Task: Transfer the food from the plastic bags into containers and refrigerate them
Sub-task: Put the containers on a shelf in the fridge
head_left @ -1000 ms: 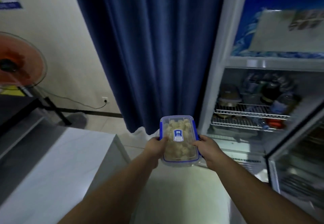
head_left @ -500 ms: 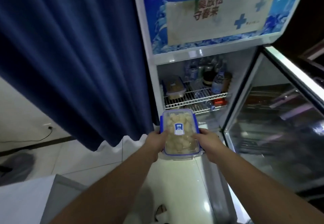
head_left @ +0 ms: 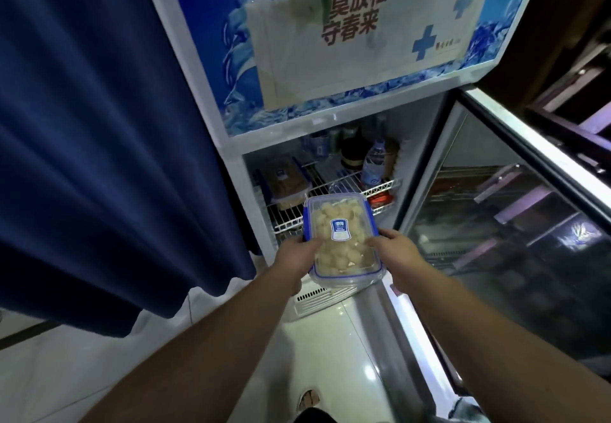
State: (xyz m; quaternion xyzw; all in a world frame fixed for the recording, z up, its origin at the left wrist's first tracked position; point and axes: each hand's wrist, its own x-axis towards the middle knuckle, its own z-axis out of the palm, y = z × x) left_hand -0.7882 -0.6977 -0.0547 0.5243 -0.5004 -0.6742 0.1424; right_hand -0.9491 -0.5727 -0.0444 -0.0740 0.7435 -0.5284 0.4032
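Observation:
A clear plastic container (head_left: 344, 240) with a blue-clipped lid is full of pale food pieces. My left hand (head_left: 297, 254) grips its left side and my right hand (head_left: 393, 250) grips its right side. I hold it level in front of the open display fridge (head_left: 330, 118), just below the wire shelf (head_left: 334, 187). A second lidded container (head_left: 287, 181) with brown food stands on the left of that shelf.
Bottles and jars (head_left: 370, 161) crowd the back and right of the shelf. The glass fridge door (head_left: 502, 224) stands swung open on the right. A dark blue curtain (head_left: 109, 125) hangs on the left. Glossy tiled floor (head_left: 330, 340) lies below.
The view has swung from the curtain to face the fridge and closed in on it. The container has come up close to the wire shelf, still held by both hands.

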